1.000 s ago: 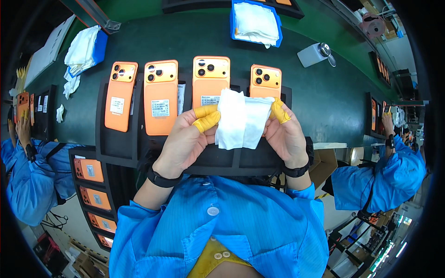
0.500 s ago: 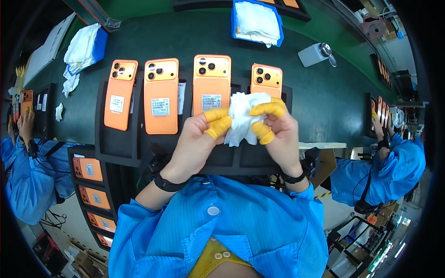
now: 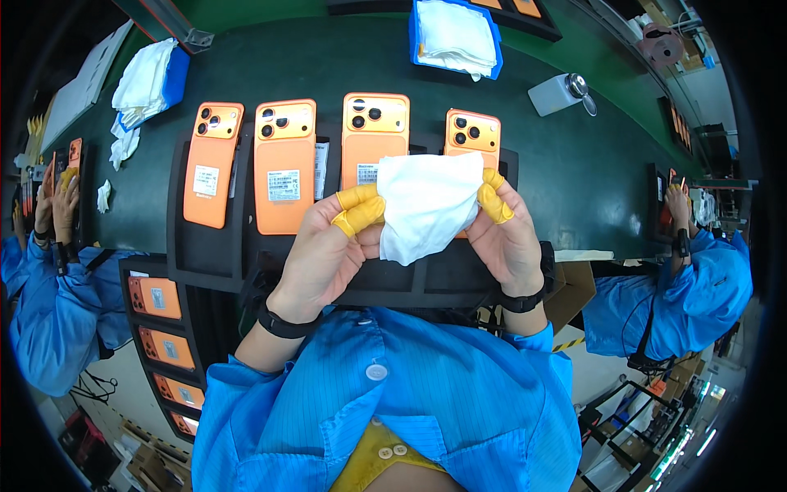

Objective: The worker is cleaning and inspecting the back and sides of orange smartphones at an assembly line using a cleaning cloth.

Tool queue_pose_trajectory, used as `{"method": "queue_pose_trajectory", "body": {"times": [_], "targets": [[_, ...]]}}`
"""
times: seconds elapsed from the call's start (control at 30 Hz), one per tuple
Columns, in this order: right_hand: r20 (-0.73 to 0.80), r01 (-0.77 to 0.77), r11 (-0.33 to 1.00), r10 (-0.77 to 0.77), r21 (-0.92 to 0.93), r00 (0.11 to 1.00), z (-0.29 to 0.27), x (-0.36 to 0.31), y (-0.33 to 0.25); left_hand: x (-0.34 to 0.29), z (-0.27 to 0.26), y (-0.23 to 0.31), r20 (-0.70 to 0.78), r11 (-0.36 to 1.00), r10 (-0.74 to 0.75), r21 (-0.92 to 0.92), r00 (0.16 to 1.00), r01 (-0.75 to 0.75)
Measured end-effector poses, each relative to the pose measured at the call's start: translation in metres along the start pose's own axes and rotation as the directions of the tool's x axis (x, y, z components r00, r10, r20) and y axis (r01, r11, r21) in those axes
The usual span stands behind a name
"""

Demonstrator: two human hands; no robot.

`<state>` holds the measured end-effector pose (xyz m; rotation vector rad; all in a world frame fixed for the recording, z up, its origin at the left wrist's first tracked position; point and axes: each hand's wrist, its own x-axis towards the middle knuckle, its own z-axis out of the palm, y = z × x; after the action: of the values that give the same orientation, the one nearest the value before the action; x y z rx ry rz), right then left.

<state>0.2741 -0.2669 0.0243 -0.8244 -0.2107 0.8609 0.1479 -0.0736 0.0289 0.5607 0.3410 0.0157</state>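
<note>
A white wiping cloth (image 3: 429, 209) hangs spread between my two hands. My left hand (image 3: 332, 242) pinches its left edge, and my right hand (image 3: 504, 225) pinches the upper right edge; yellow finger cots cover the thumbs and forefingers. Behind the cloth lies a black tray (image 3: 209, 261) with orange phones, camera side up. The far-left phone (image 3: 215, 164) and its neighbour (image 3: 284, 164) show white labels. Partly covered by the cloth are a third phone (image 3: 375, 135) and the right-hand phone (image 3: 473, 135).
Blue bins of white cloths stand at the back (image 3: 457, 37) and left (image 3: 147, 86). A white pump bottle (image 3: 559, 94) is at the right. Another phone tray (image 3: 193, 361) sits by my left side. Co-workers in blue work at the left (image 3: 70, 303) and right (image 3: 672, 312).
The cloth was bunched up between my fingers and is now spread out flat. My hands have moved apart, the left one shifting leftward.
</note>
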Motion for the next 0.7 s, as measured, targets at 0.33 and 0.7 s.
{"method": "queue_pose_trajectory", "body": {"times": [0.33, 0.7], "targets": [[-0.004, -0.033, 0.998, 0.034, 0.061, 0.999, 0.004, 0.001, 0.0, 0.001, -0.003, -0.001, 0.004, 0.999, 0.003, -0.036, 1.0, -0.003], [-0.176, 0.076, 0.942, -0.14, -0.327, 0.974, 0.012, 0.001, 0.001, 0.002, 0.018, 0.0, -0.17, 0.925, 0.155, 0.371, 0.973, -0.082]]}}
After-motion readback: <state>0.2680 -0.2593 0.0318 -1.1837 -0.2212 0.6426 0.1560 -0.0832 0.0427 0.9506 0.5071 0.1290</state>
